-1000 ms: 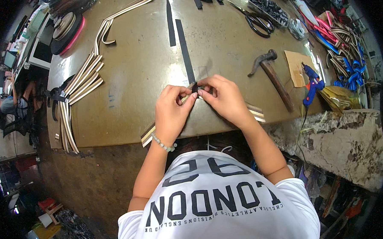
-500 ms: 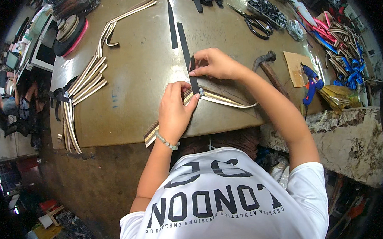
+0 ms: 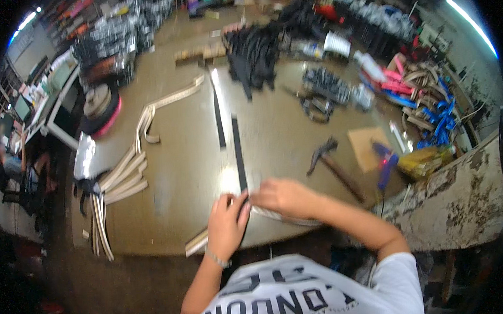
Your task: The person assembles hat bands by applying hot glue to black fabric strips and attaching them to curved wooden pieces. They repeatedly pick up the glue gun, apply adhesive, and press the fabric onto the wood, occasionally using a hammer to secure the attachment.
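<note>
My left hand (image 3: 226, 225) and my right hand (image 3: 284, 199) meet at the near edge of the table, fingertips almost touching. Both have closed fingers at the near end of a flat black strap (image 3: 238, 152), which runs away from me along the tabletop. Beneath them lies a striped beige and dark webbing band; one end (image 3: 197, 242) sticks out left of my left wrist. Its other part (image 3: 282, 215) runs right, under my right forearm. Fingers and some blur hide where strap and band join.
A hammer (image 3: 336, 170), a blue glue gun (image 3: 385, 165) and brown cardboard (image 3: 368, 146) lie at right. Scissors (image 3: 315, 106) sit farther back. Striped webbing pieces (image 3: 123, 179) spread at left. Black straps (image 3: 252, 56) are heaped at the back; a second black strip (image 3: 218, 113) lies nearby.
The view has tilted up, showing more of the far table. My right hand has come down the black strap to my left hand; the raised strap end it pinched is now hidden.
</note>
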A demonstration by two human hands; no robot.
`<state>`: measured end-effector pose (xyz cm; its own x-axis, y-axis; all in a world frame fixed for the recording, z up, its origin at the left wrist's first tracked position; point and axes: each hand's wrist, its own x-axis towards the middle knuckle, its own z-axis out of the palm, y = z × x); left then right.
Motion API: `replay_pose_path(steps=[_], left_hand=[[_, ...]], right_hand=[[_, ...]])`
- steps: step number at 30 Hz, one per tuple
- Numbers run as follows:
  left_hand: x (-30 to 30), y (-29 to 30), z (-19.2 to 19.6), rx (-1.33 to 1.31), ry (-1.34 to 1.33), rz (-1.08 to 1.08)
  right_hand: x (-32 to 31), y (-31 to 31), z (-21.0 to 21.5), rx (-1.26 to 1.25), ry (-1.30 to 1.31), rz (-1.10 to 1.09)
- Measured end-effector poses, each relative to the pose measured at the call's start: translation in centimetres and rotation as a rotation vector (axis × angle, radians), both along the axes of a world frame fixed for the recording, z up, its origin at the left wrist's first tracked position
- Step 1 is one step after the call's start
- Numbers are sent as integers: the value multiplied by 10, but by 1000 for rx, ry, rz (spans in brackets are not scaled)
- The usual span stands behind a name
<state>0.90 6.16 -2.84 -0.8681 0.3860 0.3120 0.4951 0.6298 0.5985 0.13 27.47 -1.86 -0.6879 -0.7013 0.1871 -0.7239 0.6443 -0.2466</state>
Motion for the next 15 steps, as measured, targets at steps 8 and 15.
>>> replay_pose_path(steps=[8, 15], left_hand=[[0, -4, 3, 7, -23, -54], [-3, -6, 0, -9, 8, -61]], right_hand=[[8, 11, -15, -45, 186, 122], [8, 8, -11, -80, 167, 111]])
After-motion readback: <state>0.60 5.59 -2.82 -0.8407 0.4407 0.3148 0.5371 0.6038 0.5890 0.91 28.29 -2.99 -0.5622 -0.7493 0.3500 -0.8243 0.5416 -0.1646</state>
